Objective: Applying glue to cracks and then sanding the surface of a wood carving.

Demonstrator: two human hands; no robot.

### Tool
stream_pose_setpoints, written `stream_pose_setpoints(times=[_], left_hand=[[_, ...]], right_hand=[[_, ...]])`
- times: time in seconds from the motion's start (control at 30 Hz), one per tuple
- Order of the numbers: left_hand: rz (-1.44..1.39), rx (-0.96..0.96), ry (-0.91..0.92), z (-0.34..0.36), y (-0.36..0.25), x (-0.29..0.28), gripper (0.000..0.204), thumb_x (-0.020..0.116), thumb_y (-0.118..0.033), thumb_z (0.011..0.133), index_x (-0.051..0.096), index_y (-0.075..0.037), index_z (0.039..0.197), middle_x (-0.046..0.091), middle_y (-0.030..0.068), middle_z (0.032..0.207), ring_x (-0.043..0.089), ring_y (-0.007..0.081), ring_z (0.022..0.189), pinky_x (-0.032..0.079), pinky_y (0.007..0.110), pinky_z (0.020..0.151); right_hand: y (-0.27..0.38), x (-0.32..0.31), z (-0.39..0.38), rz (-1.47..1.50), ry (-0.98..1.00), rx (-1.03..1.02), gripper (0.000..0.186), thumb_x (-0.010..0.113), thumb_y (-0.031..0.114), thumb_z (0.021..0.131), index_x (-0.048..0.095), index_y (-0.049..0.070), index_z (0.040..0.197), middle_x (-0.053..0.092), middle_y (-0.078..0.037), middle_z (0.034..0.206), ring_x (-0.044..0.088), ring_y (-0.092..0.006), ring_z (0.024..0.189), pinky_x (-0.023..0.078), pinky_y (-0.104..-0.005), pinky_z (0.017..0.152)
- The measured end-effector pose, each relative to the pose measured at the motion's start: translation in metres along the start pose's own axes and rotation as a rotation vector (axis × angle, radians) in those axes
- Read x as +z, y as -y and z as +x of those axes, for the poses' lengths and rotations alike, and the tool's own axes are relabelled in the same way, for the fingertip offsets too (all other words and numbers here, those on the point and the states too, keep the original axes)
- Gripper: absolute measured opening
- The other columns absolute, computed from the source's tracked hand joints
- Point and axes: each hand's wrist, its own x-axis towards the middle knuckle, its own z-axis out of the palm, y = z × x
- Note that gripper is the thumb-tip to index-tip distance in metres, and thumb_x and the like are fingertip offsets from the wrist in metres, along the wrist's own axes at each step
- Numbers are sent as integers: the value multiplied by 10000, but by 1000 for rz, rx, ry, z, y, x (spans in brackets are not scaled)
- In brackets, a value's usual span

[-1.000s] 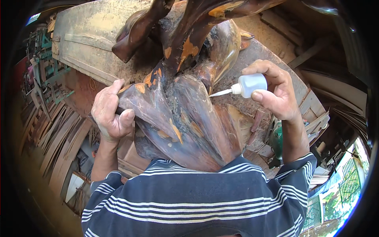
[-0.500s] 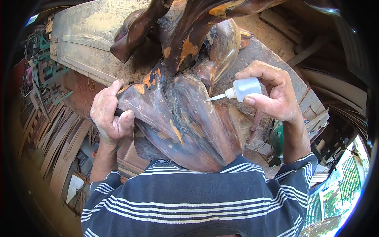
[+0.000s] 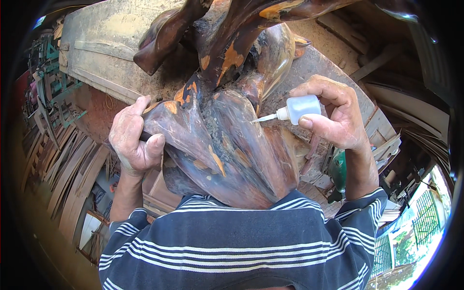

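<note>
Nearest me, my striped shirt [image 3: 232, 241] fills six o'clock, and the dark wood carving [image 3: 217, 145] leans against it, rising toward twelve. My left hand [image 3: 133, 140] at nine o'clock is clamped round the carving's thin edge, thumb on the face, fingers behind. My right hand [image 3: 333, 116] at three o'clock is closed on a small white glue bottle [image 3: 297, 108], its nozzle tip touching the wood near the centre. The carving looks heavy, stiff and glossy, probably slick under the palm, with orange bare patches and thin fins that could chip; I judge the thick lower body the safer hold, not the fins. The bottle looks light and soft, to be pinched gently. Behind the carving stands a dusty wooden bench [image 3: 96, 43], sawdust on top. Further out, wood strips [image 3: 63, 169] stack at eight o'clock, a green fence [image 3: 425, 212] at four.
</note>
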Motion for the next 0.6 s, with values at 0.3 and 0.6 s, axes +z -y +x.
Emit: stream_pose_setpoints(times=[0.3,0.6], left_hand=[[4,-4,4,0,-1,0,682,662,-538,993,714,136,1082,750,295,1153,742,446,995,566,485,924],[5,-6,6,-1,1,0,675,666,-531,989,714,135,1091,750,295,1164,744,443,1006,566,484,936]], right_hand=[[1,0,-2,3,9,12,451,800,214,786,763,-28,1164,708,-92,1011,677,-160,912,523,-292,818],[-2,2,-4,0,-10,-16,434,806,203,793,765,-23,1161,715,-91,1017,685,-159,922,527,-290,818]])
